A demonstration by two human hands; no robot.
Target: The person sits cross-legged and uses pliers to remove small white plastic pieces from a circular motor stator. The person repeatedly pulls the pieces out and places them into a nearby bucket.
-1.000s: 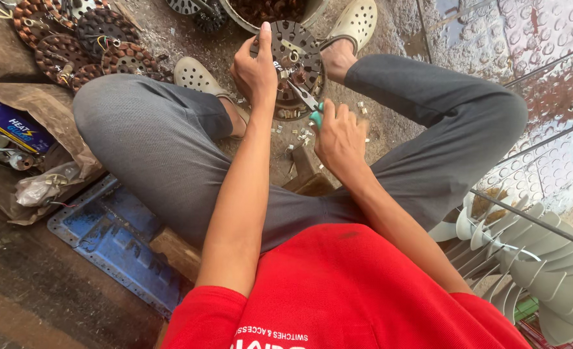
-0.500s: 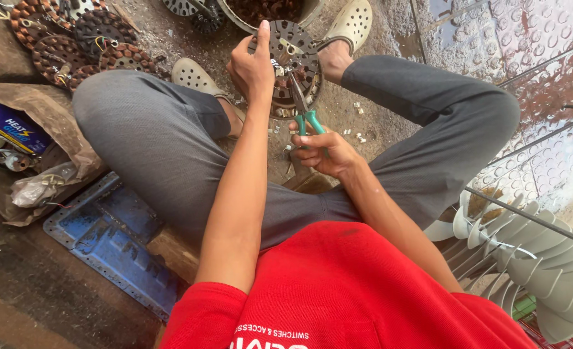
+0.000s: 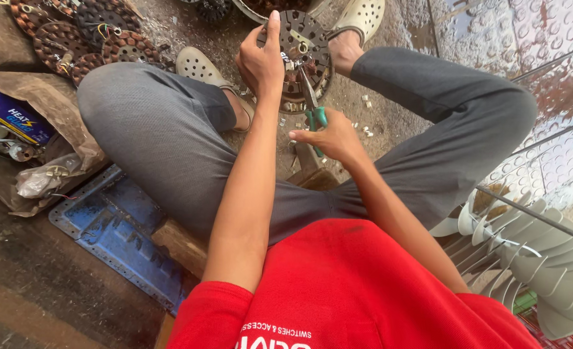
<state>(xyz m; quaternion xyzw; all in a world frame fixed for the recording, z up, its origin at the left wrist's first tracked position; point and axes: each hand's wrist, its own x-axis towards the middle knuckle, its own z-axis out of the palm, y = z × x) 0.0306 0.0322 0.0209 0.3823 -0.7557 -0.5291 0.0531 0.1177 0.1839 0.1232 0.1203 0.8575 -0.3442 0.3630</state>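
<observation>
Seated person in a red shirt (image 3: 357, 291) and grey trousers (image 3: 170, 142), viewed from above. Right hand (image 3: 332, 137), fingers closed around the green handles of a pair of pliers (image 3: 313, 103) whose nose points into a round motor stator (image 3: 302, 55) standing on edge on the ground between the feet. Left hand (image 3: 260, 61) grips the stator's rim, index finger extended upward. At far left, more wound stators (image 3: 73, 35) lie heaped; at right, pale fan blades (image 3: 532, 252).

pliers (image 3: 312, 106) tips hidden, fan blades (image 3: 526, 258) cut off
</observation>
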